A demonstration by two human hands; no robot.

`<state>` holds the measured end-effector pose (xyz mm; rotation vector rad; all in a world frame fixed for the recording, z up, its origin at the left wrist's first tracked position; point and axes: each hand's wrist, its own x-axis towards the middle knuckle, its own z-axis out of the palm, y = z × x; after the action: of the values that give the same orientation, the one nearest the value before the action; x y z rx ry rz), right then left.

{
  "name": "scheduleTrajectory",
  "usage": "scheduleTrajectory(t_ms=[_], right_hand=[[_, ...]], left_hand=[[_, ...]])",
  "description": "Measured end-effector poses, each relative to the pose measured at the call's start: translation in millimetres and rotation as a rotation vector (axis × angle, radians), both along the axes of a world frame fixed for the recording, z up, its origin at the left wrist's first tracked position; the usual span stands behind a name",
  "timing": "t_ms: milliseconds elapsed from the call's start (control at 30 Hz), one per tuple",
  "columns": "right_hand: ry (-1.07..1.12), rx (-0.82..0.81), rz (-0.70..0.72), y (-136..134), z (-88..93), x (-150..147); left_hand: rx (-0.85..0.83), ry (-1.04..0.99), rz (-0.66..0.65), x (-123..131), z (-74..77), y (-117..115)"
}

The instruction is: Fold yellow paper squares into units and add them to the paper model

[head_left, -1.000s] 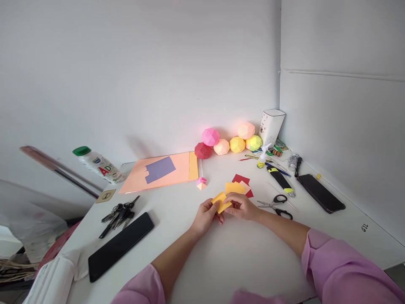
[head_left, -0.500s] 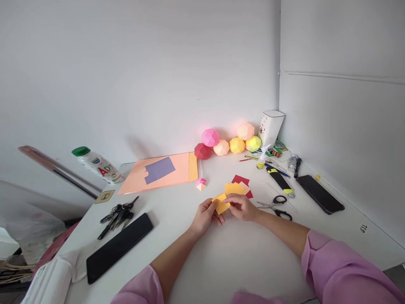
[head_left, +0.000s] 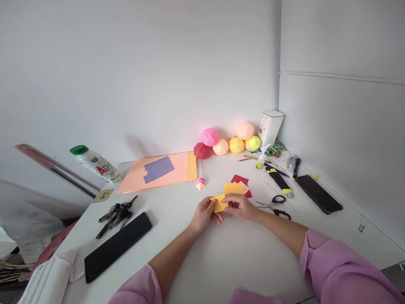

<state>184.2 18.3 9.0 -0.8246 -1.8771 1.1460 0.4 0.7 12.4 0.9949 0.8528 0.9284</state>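
Both hands pinch one small folded piece of yellow paper just above the white table. My left hand grips its left side with thumb and fingers closed. My right hand holds its right edge, fingers curled over the top. Just behind the hands lies a small stack of yellow, red and pale paper squares. A tiny pink and peach folded paper unit sits to the left of that stack.
Scissors, a black cutter, a glue bottle and a phone lie to the right. Several paper balls line the back wall. Peach sheets, keys, a black phone and a tipped bottle lie left.
The hands have turned the yellow paper slightly and lowered it a little; both keep their grip. Nothing else on the table has moved.
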Motion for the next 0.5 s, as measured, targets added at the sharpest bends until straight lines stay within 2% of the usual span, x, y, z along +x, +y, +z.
scheduleTrajectory(t_ms=[300, 500], right_hand=[[-0.011, 0.015, 0.004, 0.2, -0.1, 0.0], [0.045, -0.081, 0.008, 0.1, 2.7, -0.7]], left_hand=[[0.003, -0.004, -0.016, -0.2, 2.3, -1.4], [0.011, 0.048, -0.035, -0.1, 5.2, -2.7]])
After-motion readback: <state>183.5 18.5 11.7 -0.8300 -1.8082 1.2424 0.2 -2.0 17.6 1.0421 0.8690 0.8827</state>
